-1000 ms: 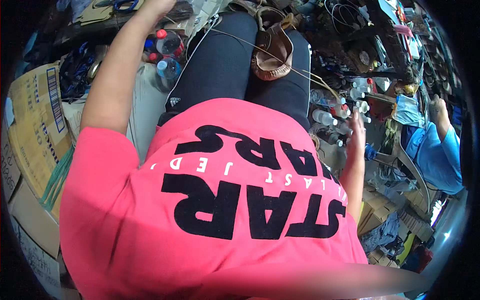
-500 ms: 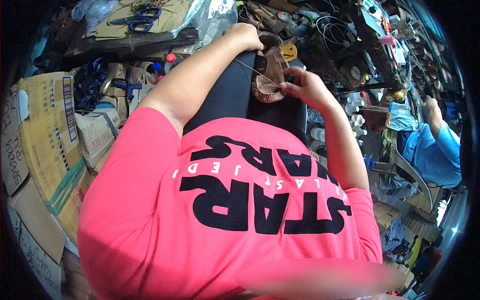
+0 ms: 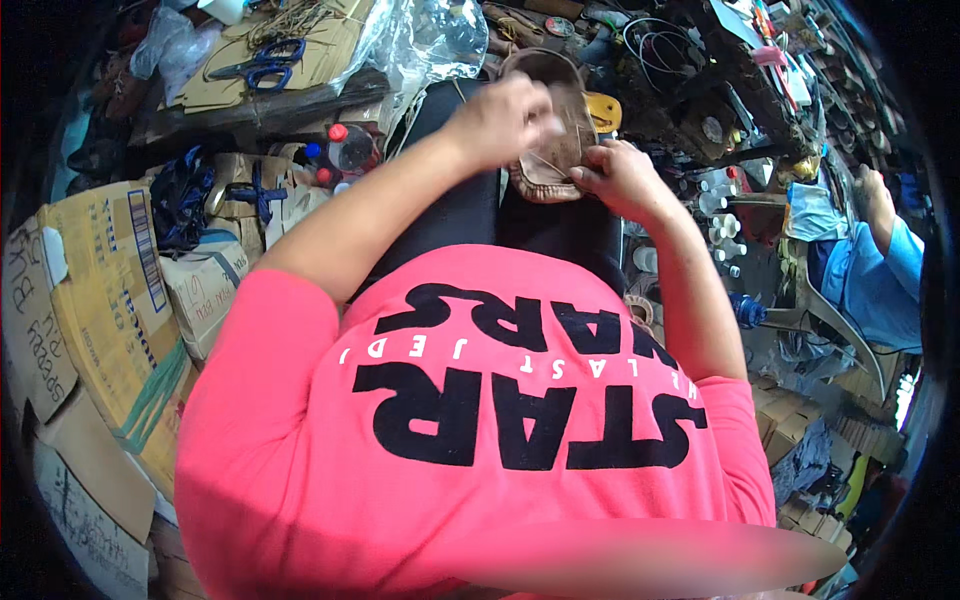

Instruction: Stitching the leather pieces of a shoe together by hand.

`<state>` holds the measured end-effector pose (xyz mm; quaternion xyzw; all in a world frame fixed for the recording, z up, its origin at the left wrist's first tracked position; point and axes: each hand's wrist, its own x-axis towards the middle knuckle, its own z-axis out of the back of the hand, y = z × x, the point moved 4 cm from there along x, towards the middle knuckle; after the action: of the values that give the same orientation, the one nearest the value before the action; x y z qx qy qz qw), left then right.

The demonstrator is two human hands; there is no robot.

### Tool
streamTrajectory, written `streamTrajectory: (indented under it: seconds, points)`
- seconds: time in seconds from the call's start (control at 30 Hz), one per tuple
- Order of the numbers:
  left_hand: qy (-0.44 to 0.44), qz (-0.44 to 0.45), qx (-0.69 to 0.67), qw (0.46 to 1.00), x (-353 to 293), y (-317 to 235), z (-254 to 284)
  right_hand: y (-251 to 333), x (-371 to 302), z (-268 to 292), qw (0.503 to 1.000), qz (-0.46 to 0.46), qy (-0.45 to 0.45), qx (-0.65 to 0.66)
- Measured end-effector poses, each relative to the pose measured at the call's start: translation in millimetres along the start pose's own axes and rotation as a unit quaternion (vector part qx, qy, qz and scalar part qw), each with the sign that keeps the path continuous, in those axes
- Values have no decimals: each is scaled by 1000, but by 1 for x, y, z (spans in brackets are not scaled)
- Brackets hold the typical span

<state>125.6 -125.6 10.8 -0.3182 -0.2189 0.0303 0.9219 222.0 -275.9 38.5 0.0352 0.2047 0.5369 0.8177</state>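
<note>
Crowded work space fills the whole view, with heaped goods on every side and boxes down the left edge. Large among these is a yellow-brown cardboard box [image 3: 110, 285]. Far right, a co-worker's blue sleeve [image 3: 885, 285] shows past the clutter. Upper left, a stack of flat card sheets [image 3: 205, 90] lies beside crumpled clear plastic [image 3: 425, 50]. Red-capped bottles [image 3: 352, 150] stand close by the left leg, and pale bottles [image 3: 722, 228] crowd the right side. Across the lap, between the hands, sits the brown leather shoe upper [image 3: 548, 180], gathered toe toward the body. The left hand [image 3: 510, 118] covers part of its left side; the fingers are curled but blurred, so whether they grip cannot be told. The right hand [image 3: 622, 180] has thumb and forefinger clamped on the right edge near the toe. Blue-handled scissors [image 3: 268, 75] rest on the card; a yellow piece [image 3: 602, 112] shows beyond the upper's right edge.
</note>
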Motion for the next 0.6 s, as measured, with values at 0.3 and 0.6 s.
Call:
streamTrajectory:
  seconds: [0.3,0.6]
  points:
    - [64,-63,-29,995,-34,-52,2,11,0,7,995,30,-89,-13]
    - [134,-64,-111,983,12,-26,-28,6,-26,-7,969,24,-63,239]
